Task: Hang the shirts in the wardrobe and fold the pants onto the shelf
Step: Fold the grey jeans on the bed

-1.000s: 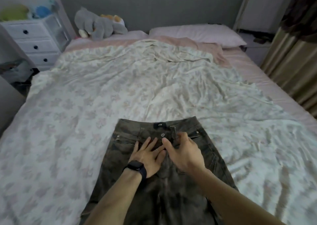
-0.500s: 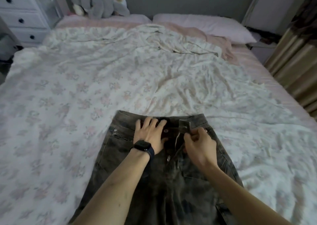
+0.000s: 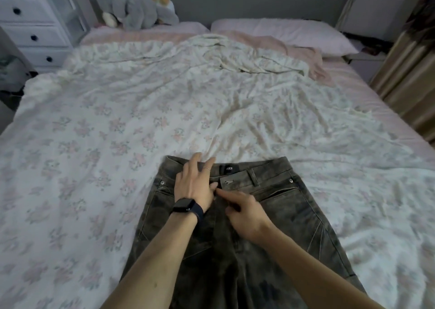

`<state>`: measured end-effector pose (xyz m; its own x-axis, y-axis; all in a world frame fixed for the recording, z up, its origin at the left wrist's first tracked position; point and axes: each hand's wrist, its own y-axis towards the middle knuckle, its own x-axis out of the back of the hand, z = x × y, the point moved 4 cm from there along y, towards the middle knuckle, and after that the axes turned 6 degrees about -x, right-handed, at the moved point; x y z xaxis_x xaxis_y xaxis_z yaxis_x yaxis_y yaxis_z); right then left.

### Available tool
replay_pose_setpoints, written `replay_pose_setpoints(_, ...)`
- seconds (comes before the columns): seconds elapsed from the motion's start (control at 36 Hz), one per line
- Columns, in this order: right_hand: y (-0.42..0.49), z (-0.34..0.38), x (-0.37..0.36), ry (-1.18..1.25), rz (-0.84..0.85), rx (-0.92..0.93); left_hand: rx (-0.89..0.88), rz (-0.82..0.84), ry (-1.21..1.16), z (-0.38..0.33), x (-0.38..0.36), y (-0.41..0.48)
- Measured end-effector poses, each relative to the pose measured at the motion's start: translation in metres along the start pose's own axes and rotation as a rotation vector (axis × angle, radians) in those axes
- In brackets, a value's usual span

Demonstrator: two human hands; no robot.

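Fingers (image 3: 195, 165) of left hand (image 3: 191, 188) flat, released, on pants (image 3: 294, 214) waistband; right hand (image 3: 247, 217) index at fly, grasp unclear; fly flap closed since half-second ago; folding likely next.

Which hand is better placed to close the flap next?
Probably the right hand: it points just below the buttonhole flap, while the left hand lies flat, pinning the pants.

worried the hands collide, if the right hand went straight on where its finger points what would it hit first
Probably the left hand, at its thumb: the right hand points its index finger up-left along the pants fly, nearly touching it.
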<state>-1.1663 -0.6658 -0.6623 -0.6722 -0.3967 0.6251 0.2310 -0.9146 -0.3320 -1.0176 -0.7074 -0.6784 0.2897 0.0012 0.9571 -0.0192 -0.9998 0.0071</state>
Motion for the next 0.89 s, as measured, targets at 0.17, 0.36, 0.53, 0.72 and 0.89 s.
replay_pose_setpoints(0.17, -0.028, -0.037, 0.001, -0.215, -0.358, 0.093, -0.27, -0.336, -0.035, -0.006, 0.008, -0.044)
replay_pose_setpoints(0.36, -0.003, -0.061, -0.035, -0.646, -0.098, -0.111, -0.193, 0.315, 0.102, -0.012, -0.053, -0.056)
replay_pose_setpoints(0.53, -0.008, -0.06, -0.02, -0.691, 0.053, -0.102, -0.082, 0.302, 0.222, -0.011, -0.05, -0.044)
replay_pose_setpoints(0.72, -0.154, -0.104, -0.03, -0.703, -0.097, -0.047, 0.207, 0.287, -0.03, -0.038, -0.04, -0.122)
replay_pose_setpoints(0.89, -0.277, -0.135, -0.045, -0.693, -0.153, -0.082, 0.127, 0.183, 0.022, -0.072, -0.032, -0.25)
